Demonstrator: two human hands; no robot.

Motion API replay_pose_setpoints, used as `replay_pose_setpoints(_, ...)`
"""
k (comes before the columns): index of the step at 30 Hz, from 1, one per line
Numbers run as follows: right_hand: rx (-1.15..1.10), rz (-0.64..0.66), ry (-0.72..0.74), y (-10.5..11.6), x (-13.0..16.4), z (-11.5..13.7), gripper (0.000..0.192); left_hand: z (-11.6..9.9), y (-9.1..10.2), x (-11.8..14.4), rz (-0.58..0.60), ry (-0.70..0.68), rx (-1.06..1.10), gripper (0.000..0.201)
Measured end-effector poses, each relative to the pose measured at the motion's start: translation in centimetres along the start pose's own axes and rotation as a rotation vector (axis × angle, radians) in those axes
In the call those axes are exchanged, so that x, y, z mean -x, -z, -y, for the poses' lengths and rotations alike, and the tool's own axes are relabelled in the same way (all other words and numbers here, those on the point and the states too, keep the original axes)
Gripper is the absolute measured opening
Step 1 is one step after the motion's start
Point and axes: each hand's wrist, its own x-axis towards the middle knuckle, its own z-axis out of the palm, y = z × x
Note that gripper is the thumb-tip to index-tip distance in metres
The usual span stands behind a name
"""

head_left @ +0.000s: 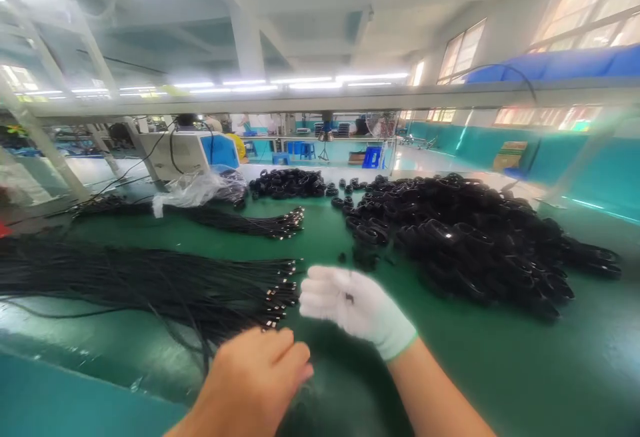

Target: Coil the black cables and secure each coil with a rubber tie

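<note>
The bare left hand (pixel 260 374) hovers just at the plug ends of the near bundle of black cables (pixel 150 284) on the green counter (pixel 500 370), fingers curled together; whether they pinch a cable I cannot tell. The white-gloved right hand (pixel 353 304), right of those plug ends, is loosely closed, seemingly around a small dark piece. This looks like picking one cable from the bundle; the next move calls for separating a single plug cleanly. The heap of coiled cables (pixel 465 237) lies beyond the bundle, to its right.
</note>
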Motion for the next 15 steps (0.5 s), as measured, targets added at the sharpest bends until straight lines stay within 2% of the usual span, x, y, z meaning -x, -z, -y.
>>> replay_pose_setpoints(1, 0.024, 0.069, -0.08, -0.2, 0.1, -0.6, 0.031, 0.7, 1.0, -0.9, -0.021, 0.032, -0.017, 0.026)
replay_pose_setpoints(2, 0.045, 0.138, -0.151, -0.4, 0.2, -1.2, 0.036, 1.5, 1.8, -1.9, 0.008, 0.075, -0.029, 0.023)
replay_pose_setpoints(4, 0.069, 0.242, -0.245, -0.9, 0.5, -2.1, 0.045, 3.0, 3.0, -3.5, 0.129, 0.119, 0.042, 0.016)
replay_pose_setpoints(6, 0.06, 0.295, -0.292, -1.3, 0.7, -2.9, 0.046, 3.9, 3.3, -4.6, 0.239, 0.155, 0.17, 0.012)
replay_pose_setpoints(8, 0.031, 0.311, -0.318, -1.5, 0.7, -3.6, 0.044, 4.3, 3.0, -5.1, 0.286, 0.202, 0.285, 0.011)
replay_pose_setpoints(11, 0.0, 0.298, -0.329, -1.6, 0.7, -4.5, 0.043, 4.7, 1.8, -5.4, 0.283, 0.267, 0.417, 0.011)
replay_pose_setpoints(15, -0.105, 0.24, -0.232, -2.0, 0.7, -3.9, 0.041, 5.7, -1.3, -4.7, 0.27, 0.305, 0.68, 0.019)
